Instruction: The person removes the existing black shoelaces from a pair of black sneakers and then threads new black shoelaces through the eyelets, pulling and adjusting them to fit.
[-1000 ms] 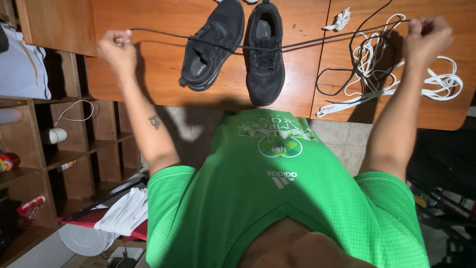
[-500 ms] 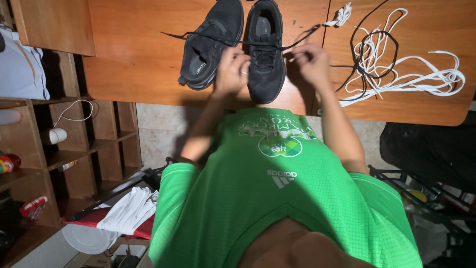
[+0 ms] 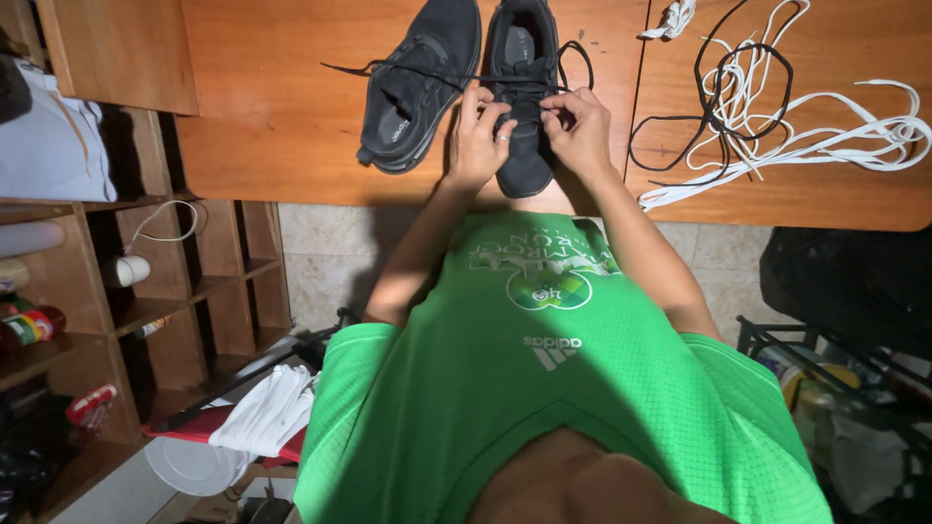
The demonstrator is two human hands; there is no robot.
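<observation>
At the far left, wooden shelves (image 3: 146, 291) stand below the orange-brown wooden bench (image 3: 282, 116). On the bench a black mesh sneaker (image 3: 417, 87) lies tilted on its side, a thin black lace (image 3: 388, 70) stretched across it. Just beside it sits a second black sneaker (image 3: 519, 58), upright. The left hand (image 3: 476, 136) and the right hand (image 3: 580, 126) rest on this shoe, fingers pinched narrow around the lace. Farther right lie tangled white and black laces (image 3: 777, 126).
</observation>
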